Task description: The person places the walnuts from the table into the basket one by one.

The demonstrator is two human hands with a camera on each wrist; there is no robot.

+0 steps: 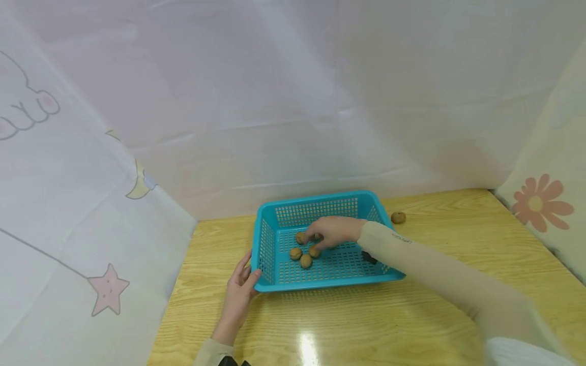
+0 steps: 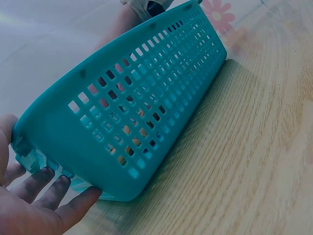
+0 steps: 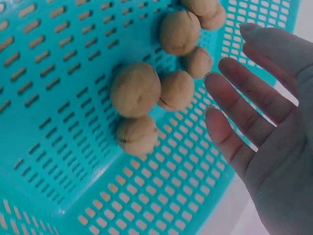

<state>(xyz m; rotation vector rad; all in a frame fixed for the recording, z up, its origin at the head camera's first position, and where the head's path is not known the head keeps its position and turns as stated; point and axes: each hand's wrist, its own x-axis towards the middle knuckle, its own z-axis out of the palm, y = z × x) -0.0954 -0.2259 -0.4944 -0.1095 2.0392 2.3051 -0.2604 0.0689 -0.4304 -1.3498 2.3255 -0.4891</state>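
A blue plastic basket [image 1: 329, 282] with slotted walls stands on the wooden table. At its left end my left hand [image 1: 240, 287] grips the rim, the thumb on top and the fingers against the outer wall, as the left wrist view shows of the same hand [image 2: 36, 208]. Several walnuts [image 1: 305, 261] lie grouped on the basket floor, left of its middle. Above them is my right hand [image 1: 336, 230], reaching in over the right side. In the right wrist view its fingers [image 3: 239, 107] are spread and extended beside the walnuts [image 3: 135, 90], holding nothing.
One more walnut [image 1: 398, 217] lies on the table [image 1: 458, 239], just outside the basket's right back corner. Behind the table hangs a pale cloth [image 1: 297, 127], with printed side cloths at left and right.
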